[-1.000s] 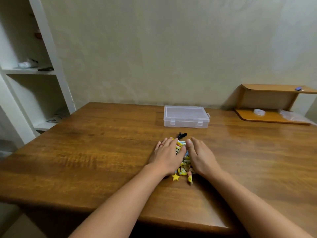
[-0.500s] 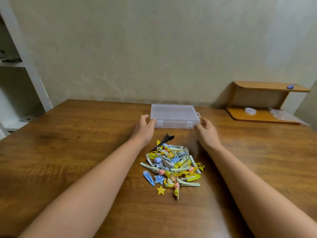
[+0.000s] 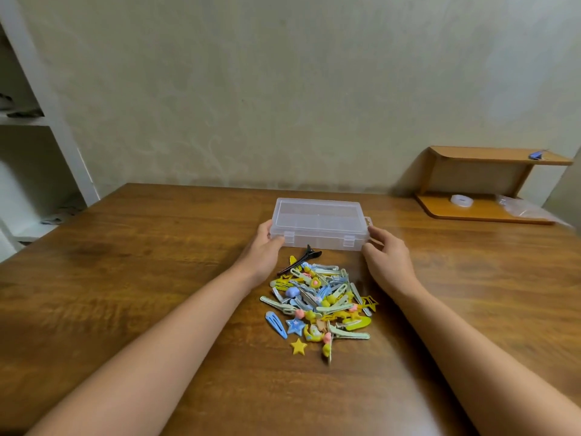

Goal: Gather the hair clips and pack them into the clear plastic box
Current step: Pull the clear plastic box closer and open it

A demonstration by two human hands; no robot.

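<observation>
On the worktop (image 3: 125, 278), your left hand (image 3: 262, 250) and right hand (image 3: 385, 258) have left the hair clips (image 3: 320, 300); each grip now clasps the clear plastic box (image 3: 319, 223), lid still closed.

One clear plastic box (image 3: 319, 222) sits on one desk (image 3: 125, 278), two hands touch the box's ends, and just beside it lies one pile of hair clips (image 3: 320, 302), too tangled to count, including one black clip (image 3: 300, 262).
</observation>
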